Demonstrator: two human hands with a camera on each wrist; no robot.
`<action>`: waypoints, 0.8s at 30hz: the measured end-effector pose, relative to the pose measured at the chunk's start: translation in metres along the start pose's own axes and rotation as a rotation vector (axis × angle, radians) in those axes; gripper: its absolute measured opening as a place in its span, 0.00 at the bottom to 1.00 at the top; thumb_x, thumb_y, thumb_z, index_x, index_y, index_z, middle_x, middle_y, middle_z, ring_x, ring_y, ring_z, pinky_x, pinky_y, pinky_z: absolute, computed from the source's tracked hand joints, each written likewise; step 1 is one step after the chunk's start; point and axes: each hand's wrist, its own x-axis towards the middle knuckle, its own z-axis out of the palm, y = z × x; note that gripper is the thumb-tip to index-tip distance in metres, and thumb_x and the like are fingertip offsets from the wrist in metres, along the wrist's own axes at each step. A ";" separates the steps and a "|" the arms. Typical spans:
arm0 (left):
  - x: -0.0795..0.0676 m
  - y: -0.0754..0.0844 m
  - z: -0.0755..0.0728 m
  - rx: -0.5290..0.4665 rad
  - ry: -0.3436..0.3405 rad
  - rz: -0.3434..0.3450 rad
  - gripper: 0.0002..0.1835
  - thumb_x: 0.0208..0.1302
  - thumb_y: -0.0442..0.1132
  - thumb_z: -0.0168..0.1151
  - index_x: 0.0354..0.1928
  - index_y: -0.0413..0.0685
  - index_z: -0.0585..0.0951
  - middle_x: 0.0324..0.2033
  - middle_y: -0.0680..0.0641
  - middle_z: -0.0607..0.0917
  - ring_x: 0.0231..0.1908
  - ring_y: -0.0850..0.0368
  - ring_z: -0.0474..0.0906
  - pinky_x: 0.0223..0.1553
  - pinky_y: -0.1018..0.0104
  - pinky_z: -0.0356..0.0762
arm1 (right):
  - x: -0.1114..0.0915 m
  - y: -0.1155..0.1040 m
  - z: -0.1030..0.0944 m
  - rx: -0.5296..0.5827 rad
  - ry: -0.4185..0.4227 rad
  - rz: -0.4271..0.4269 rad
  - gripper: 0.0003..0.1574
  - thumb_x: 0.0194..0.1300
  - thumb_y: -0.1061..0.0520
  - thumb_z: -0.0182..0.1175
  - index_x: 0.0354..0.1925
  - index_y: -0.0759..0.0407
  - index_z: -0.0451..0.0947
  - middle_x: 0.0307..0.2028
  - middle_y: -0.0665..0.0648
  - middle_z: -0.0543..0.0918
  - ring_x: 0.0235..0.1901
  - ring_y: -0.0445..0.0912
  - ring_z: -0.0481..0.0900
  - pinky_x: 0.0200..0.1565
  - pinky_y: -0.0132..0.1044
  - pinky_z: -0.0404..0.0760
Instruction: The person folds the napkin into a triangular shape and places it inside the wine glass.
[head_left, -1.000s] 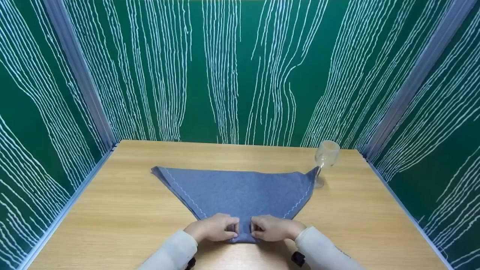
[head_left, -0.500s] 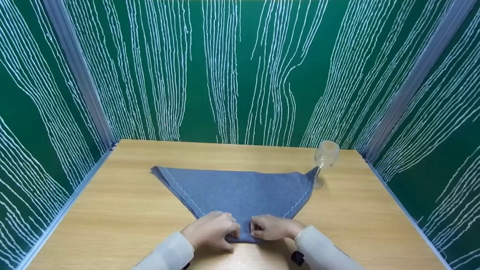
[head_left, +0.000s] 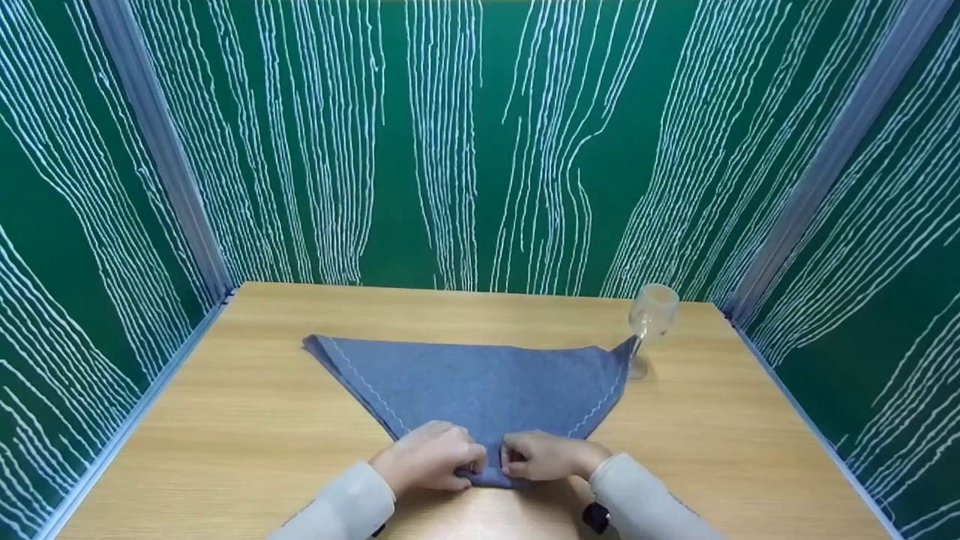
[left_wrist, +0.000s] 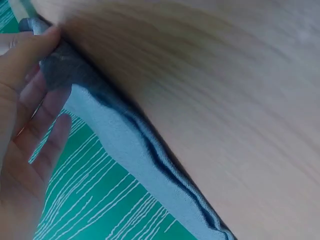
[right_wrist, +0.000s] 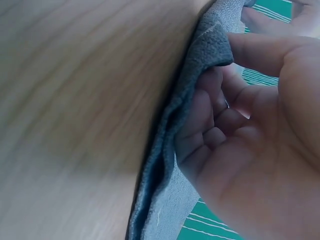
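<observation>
A blue-grey cloth napkin (head_left: 480, 382) lies folded on the table, wide side far from me, with white wavy stitching along both slanted sides. At its narrow near edge, my left hand (head_left: 433, 457) pinches the rolled cloth; the left wrist view shows the left thumb (left_wrist: 47, 42) on the fold and the other fingers behind it. Just to the right, my right hand (head_left: 547, 456) grips the same edge. In the right wrist view, the right thumb and curled fingers (right_wrist: 200, 112) hold the rolled napkin edge (right_wrist: 215, 45). The napkin's underside is hidden.
A clear stemmed glass (head_left: 654, 311) stands at the back right, its stem partly behind the napkin's raised right corner. Green walls (head_left: 390, 187) with white wavy lines enclose the wooden table (head_left: 225, 420) at the back and sides.
My left hand first shifts slightly left and its thumb drops nearer to me, then it comes back right onto the napkin's edge. The right hand and the glass stay in place.
</observation>
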 end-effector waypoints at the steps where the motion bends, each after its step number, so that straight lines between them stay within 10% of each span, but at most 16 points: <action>1: 0.000 0.000 0.001 -0.003 0.009 -0.006 0.10 0.42 0.47 0.69 0.26 0.60 0.78 0.19 0.64 0.71 0.20 0.68 0.65 0.22 0.72 0.65 | 0.000 0.000 0.001 -0.001 0.002 -0.003 0.05 0.64 0.54 0.55 0.31 0.52 0.71 0.24 0.42 0.70 0.24 0.35 0.67 0.27 0.28 0.66; 15: -0.004 -0.022 0.006 -0.524 -0.116 -0.166 0.04 0.59 0.41 0.61 0.35 0.53 0.82 0.30 0.61 0.82 0.30 0.74 0.75 0.35 0.79 0.72 | 0.001 0.001 0.001 -0.020 0.029 -0.006 0.06 0.65 0.54 0.53 0.30 0.51 0.71 0.24 0.41 0.70 0.26 0.34 0.67 0.29 0.28 0.68; 24: -0.003 -0.025 0.013 -0.616 -0.106 -0.209 0.04 0.59 0.41 0.61 0.34 0.51 0.82 0.28 0.61 0.82 0.30 0.76 0.74 0.35 0.79 0.72 | -0.008 0.001 0.004 -0.049 0.109 -0.079 0.04 0.66 0.58 0.49 0.33 0.52 0.70 0.26 0.41 0.70 0.27 0.35 0.68 0.32 0.29 0.69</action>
